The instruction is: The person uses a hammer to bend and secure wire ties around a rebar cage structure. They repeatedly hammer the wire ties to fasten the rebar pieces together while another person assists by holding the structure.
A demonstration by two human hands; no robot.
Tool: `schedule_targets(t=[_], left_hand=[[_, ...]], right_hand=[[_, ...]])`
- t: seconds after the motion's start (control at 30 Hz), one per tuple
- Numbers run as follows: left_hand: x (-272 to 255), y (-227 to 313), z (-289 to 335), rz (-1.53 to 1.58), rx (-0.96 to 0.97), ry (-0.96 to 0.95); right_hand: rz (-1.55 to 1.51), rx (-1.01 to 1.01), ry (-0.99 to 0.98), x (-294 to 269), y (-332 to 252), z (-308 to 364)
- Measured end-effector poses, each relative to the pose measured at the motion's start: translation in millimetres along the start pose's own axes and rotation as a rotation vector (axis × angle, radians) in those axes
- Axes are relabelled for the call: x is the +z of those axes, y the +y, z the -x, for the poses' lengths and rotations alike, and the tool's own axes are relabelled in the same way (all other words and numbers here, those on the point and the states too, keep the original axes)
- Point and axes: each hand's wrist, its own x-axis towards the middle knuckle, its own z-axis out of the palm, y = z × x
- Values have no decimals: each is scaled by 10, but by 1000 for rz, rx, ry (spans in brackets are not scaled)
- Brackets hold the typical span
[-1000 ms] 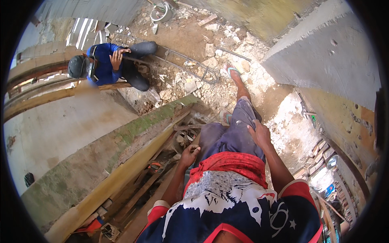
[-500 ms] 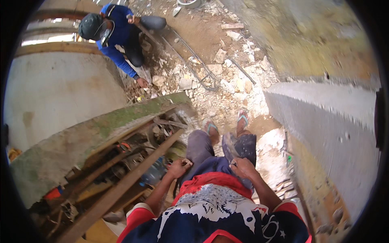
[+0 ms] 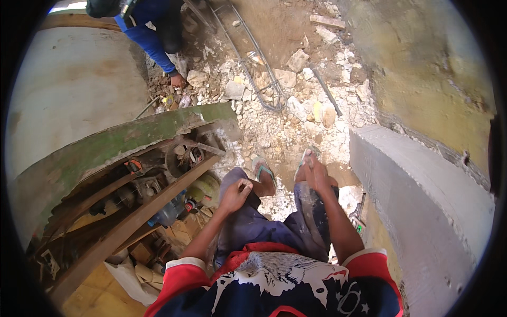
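Note:
My left hand (image 3: pixel 236 195) is over my left knee, its fingers curled together; I cannot make out anything in them. My right hand (image 3: pixel 318 173) reaches forward and down above my right foot, overlapping the flip-flop (image 3: pixel 312 151) in view. Its fingertips point away from me, and whether they grip anything is hidden. The flat greyish blade seen earlier at this hand does not show now. Pale rubble (image 3: pixel 272 129) covers the ground ahead of my feet.
A co-worker's hand (image 3: pixel 178 81) touches rubble at far left. A bent rebar frame (image 3: pixel 270 100) and a dark bar (image 3: pixel 326 92) lie ahead. On my left is a wooden plank (image 3: pixel 142 222) over clutter; on my right, a grey plastered ledge (image 3: pixel 417 179).
My right hand has moved forward from my lap to above my right foot. My left hand has shifted slightly forward. The view has tilted, and the co-worker now sits higher in it.

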Motion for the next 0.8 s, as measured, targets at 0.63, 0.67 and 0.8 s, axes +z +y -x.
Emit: schedule_targets(t=[0.63,0.67,0.8], left_hand=[[472,-692,-3751,-453,555,512],[510,-744,-3870,-341,483,544],[586,-984,-4271,-15,227,527]], right_hand=[[427,-192,496,716,1340,-3448],[468,-171,508,750,1390,-3455],[483,-71,532,773,1453,-3449]])
